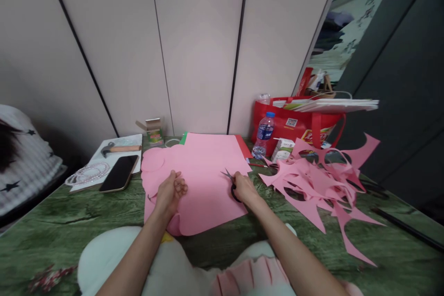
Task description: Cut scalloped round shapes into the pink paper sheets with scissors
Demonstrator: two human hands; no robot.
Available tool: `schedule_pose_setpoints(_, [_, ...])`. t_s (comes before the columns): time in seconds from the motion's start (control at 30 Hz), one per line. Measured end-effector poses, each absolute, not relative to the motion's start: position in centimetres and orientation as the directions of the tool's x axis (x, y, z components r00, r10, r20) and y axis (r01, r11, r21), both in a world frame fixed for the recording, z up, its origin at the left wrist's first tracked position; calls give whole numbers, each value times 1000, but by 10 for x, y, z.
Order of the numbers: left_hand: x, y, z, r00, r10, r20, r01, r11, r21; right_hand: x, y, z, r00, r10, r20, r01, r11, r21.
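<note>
Several sheets of pink paper [211, 166] lie overlapping on the table in front of me. My right hand [244, 187] grips a pair of scissors [228, 175] over the right part of the paper. The scissors' blades point up and left, slightly parted; their dark handle loop shows below my fingers. My left hand [171, 192] is over the left part of the sheets, fingers loosely curled and the thumb apart, with nothing visible in it. Around it, rounded pink pieces with curved edges lie along the left side.
Curved pink paper scraps [315, 185] are heaped at right. Behind them stand a water bottle [264, 135], a small carton [282, 149] and a red bag [294, 122]. At left are a phone [120, 173], a hammer [121, 149] and a small box [154, 132]. A plush toy [114, 254] is near my forearms.
</note>
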State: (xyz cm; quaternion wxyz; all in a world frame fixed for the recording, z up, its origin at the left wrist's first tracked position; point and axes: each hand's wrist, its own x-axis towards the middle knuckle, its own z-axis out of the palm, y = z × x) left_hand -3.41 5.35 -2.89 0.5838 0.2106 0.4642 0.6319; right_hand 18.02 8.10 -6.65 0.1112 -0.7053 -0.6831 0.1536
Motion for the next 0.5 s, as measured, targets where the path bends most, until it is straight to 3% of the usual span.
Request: schedule_pose_setpoints(0.5, [-35,57,-36,-184,964,-190,-514,70,855,180,79,-61,39,996,-82,949,-62,-308])
